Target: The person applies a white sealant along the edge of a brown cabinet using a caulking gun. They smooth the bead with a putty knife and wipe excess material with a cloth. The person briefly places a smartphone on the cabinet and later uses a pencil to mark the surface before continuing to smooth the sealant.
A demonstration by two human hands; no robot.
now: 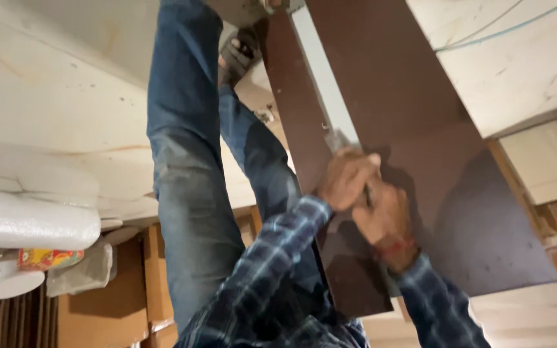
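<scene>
My left hand (346,177) and right hand (385,216) close around what looks like a metal tool (338,140), bracing it against the brown panel (414,129).

You have two hands (369,200) on two dark brown panels (414,129), one metal tool (338,138) between them, one white foam roll (27,225), and two blue-jeaned legs (188,161) ahead.

A small red-and-yellow printed packet (49,258) lies at the left beneath a white foam roll (30,225).
</scene>
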